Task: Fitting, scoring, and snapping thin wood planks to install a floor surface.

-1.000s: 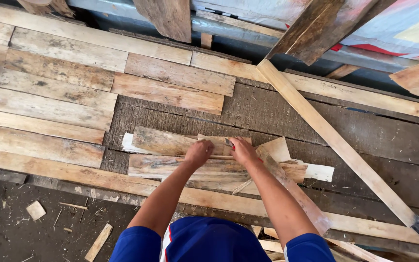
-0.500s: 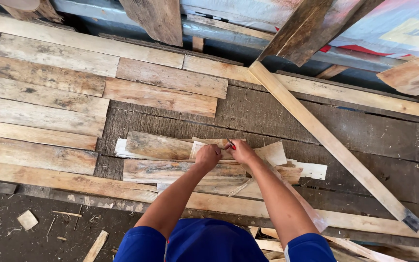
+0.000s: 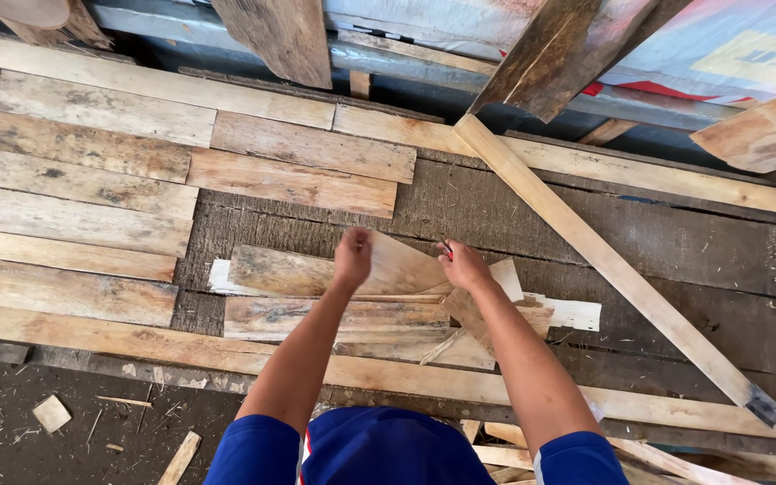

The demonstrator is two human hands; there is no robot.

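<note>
My left hand point(image 3: 353, 257) is closed on the upper left end of a short pale plank point(image 3: 403, 267), which lies tilted over a loose pile of weathered boards point(image 3: 316, 316). At the plank's right edge my right hand point(image 3: 465, 266) grips it, and a small bit of red shows at the fingers. Both forearms reach forward from blue sleeves at the bottom of the view. The pile rests on a dark wooden surface point(image 3: 657, 242).
Rows of pale planks point(image 3: 83, 193) are laid side by side on the left. A long slat point(image 3: 612, 267) runs diagonally on the right. Dark boards point(image 3: 554, 54) lean at the back. Wood scraps point(image 3: 51, 413) lie on the dirt at the lower left.
My hands were close together on the pile and have spread apart. The left hand has risen with the pale plank's end.
</note>
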